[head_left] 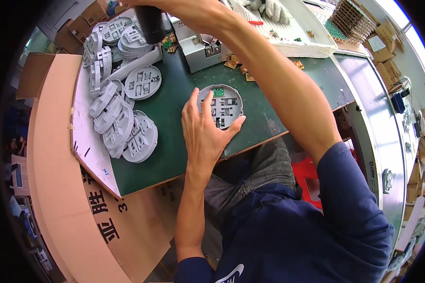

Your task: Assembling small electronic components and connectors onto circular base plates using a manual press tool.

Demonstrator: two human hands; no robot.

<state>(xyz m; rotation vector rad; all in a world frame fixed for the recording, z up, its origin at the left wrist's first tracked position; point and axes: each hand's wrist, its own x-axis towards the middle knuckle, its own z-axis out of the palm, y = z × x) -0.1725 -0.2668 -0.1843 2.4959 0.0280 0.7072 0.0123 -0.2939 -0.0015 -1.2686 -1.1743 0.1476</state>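
My left hand (204,123) grips a round grey plastic housing (229,112) on the green worktop, thumb on its near right rim and fingers over its left side. A small green circuit board (217,92) sits inside the housing near its far edge, beside my index fingertip. My right arm crosses over to the far left, where my right hand (167,4) is partly cut off by the frame's upper edge. It is closed round a black cylindrical tool (151,27); the tool's kind does not show clearly.
Many similar grey housings (141,137) are heaped along the left edge. Behind the held housing stands a metal device (205,51), with small yellowish boards (232,61) beside it. A white foam tray (311,49) with gloves (276,12) lies at the far right. A cardboard wall borders the left.
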